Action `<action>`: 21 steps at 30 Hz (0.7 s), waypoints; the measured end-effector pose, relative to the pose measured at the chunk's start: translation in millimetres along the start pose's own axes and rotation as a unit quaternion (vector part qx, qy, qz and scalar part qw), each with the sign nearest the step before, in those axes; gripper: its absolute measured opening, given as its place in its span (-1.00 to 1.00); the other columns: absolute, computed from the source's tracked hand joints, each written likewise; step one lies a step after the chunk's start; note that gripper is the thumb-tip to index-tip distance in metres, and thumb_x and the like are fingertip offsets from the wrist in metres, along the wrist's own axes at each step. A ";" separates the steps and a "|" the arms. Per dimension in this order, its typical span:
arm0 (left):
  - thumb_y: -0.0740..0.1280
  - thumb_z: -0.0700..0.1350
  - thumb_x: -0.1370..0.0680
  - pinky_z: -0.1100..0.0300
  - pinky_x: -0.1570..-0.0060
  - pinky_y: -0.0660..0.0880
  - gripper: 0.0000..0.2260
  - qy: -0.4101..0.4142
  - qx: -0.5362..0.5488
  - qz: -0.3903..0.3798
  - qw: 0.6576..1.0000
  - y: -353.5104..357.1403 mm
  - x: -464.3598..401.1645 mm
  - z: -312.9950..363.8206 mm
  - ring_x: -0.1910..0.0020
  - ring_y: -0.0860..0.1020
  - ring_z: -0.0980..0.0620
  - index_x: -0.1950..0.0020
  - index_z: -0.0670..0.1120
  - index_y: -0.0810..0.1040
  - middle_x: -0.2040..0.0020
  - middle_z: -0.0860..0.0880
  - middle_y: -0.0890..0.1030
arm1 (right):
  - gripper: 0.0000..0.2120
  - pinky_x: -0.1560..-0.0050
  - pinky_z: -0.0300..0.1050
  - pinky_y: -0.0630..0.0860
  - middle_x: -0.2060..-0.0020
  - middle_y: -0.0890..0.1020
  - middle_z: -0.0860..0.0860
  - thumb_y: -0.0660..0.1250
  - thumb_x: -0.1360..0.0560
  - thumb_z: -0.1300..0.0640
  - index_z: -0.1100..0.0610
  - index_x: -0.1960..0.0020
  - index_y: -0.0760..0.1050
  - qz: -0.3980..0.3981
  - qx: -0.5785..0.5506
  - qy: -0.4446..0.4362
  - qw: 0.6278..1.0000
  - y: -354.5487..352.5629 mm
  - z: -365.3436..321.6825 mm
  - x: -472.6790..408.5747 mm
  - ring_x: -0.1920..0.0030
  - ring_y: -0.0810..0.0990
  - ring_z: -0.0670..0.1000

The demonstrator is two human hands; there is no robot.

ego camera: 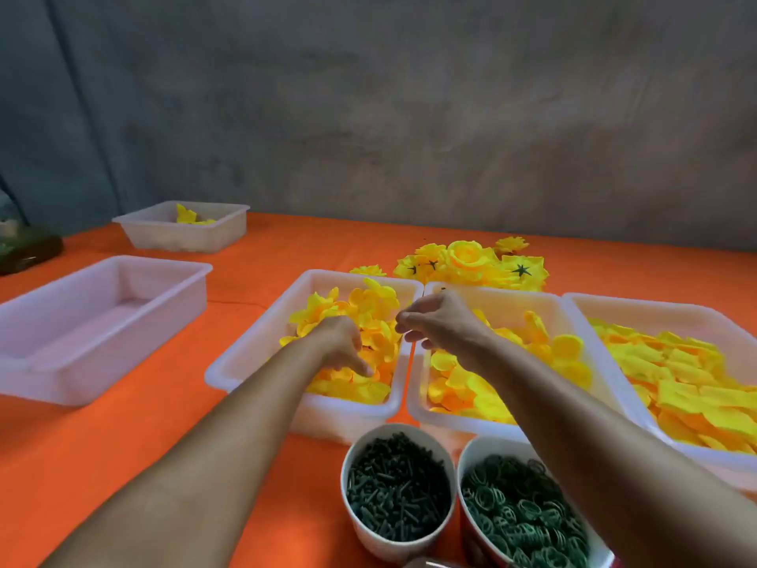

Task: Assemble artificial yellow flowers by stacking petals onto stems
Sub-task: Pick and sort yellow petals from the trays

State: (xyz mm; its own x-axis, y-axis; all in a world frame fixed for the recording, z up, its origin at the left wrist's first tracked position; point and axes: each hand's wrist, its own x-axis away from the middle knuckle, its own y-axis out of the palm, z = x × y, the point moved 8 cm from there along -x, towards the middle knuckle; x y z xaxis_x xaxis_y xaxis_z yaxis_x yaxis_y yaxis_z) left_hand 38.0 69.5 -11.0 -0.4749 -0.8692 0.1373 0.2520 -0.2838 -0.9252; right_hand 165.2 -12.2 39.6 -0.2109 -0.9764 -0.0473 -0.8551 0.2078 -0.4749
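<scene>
My left hand [342, 346] reaches down into a white tray [262, 342] heaped with curled yellow petals [368, 309]. Its fingertips pinch a petal near the tray's middle. My right hand [440, 321] hovers above the gap between this tray and a second petal tray [508, 299]. Its fingers are curled and the tips pinched together, with nothing visible between them. A third tray [655, 307] at the right holds flatter yellow petals. Near me stand a cup of dark green stems [397, 485] and a cup of green rings [520, 514]. Assembled yellow flowers [471, 264] lie behind the trays.
An empty white tray [102, 321] sits on the orange tablecloth [123, 444] at the left. Behind it, a smaller tray [184, 235] holds a few yellow pieces. A grey wall runs along the table's back edge, and a dark object [28, 252] lies at the far left.
</scene>
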 end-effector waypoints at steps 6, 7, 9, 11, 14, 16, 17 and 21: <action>0.54 -0.10 -0.35 0.26 0.16 0.41 -0.72 0.028 0.041 0.025 0.998 15.1 -9.7 -3.9 0.08 0.56 0.01 -0.02 -0.10 0.64 0.06 -0.06 0.63 | -0.86 0.07 -0.11 0.53 0.11 0.69 0.10 0.35 -0.50 0.21 0.24 0.05 0.66 0.002 0.070 -0.065 0.995 17.5 -0.3 -13.6 0.10 0.61 0.01; 0.55 -0.08 -0.35 0.26 0.17 0.40 -0.71 0.035 0.056 0.030 0.997 14.7 -9.9 -4.8 0.12 0.54 0.03 -0.03 -0.09 0.64 0.10 -0.03 0.59 | -0.86 -0.01 -0.05 0.54 0.08 0.69 0.09 0.35 -0.49 0.20 0.23 0.05 0.66 0.001 0.086 -0.073 0.994 19.6 -0.1 -16.4 0.05 0.62 0.03; 0.57 -0.07 -0.33 0.25 0.18 0.40 -0.69 0.047 0.071 0.028 0.996 15.8 -9.5 -5.1 0.15 0.50 0.06 -0.03 -0.04 0.62 0.14 0.02 0.54 | -0.85 -0.09 0.01 0.54 0.04 0.69 0.09 0.35 -0.50 0.17 0.20 0.04 0.67 0.007 0.116 -0.083 0.990 22.3 1.1 -21.2 -0.01 0.62 0.06; 0.57 -0.09 -0.31 0.24 0.18 0.42 -0.70 0.064 0.060 0.027 0.996 17.7 -8.3 -1.5 0.17 0.50 0.07 0.00 -0.03 0.62 0.16 0.04 0.52 | -0.85 -0.08 -0.03 0.53 0.02 0.68 0.08 0.34 -0.51 0.16 0.17 0.01 0.66 0.016 0.150 -0.088 0.985 23.9 4.8 -24.9 -0.02 0.61 0.05; 0.55 -0.16 -0.33 0.23 0.17 0.46 -0.76 0.077 0.056 0.028 0.995 18.7 -8.3 2.4 0.21 0.51 0.10 0.04 -0.06 0.64 0.20 0.03 0.56 | -0.84 -0.02 -0.10 0.49 0.01 0.67 0.07 0.33 -0.52 0.16 0.16 -0.01 0.66 0.042 0.180 -0.087 0.979 23.6 10.6 -28.8 -0.02 0.60 0.04; 0.53 -0.20 -0.35 0.23 0.15 0.48 -0.79 0.082 0.061 0.031 0.994 18.5 -8.8 3.5 0.23 0.52 0.11 0.05 -0.08 0.65 0.20 -0.01 0.60 | -0.83 0.01 -0.11 0.48 0.00 0.67 0.06 0.32 -0.52 0.15 0.14 -0.02 0.66 0.056 0.192 -0.081 0.976 24.5 14.6 -30.0 -0.01 0.60 0.05; 0.52 -0.20 -0.36 0.22 0.14 0.49 -0.80 0.082 0.070 0.035 0.993 18.1 -8.4 3.3 0.24 0.53 0.10 0.04 -0.09 0.65 0.19 -0.04 0.62 | -0.84 0.03 -0.12 0.48 0.01 0.67 0.05 0.32 -0.52 0.15 0.13 -0.01 0.66 0.059 0.204 -0.083 0.974 26.5 16.0 -29.8 -0.01 0.59 0.05; 0.45 -0.18 -0.44 0.17 0.09 0.50 -0.86 0.073 0.098 0.055 0.991 15.2 -8.4 1.3 0.18 0.60 0.01 0.02 -0.11 0.64 0.14 -0.12 0.66 | -0.82 0.14 -0.15 0.34 0.07 0.66 0.06 0.27 -0.50 0.18 0.08 0.07 0.67 0.062 0.288 -0.107 0.950 36.7 20.3 -29.7 -0.06 0.51 0.09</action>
State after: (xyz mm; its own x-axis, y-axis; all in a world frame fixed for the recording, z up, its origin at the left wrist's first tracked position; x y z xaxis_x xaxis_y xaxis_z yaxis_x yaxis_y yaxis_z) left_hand 46.9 72.0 -25.8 -0.5487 -0.8356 -0.0274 0.4609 -0.2750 -0.8438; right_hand 149.8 23.1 5.7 -0.1389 -0.9494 -0.2818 -0.4166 0.3142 -0.8531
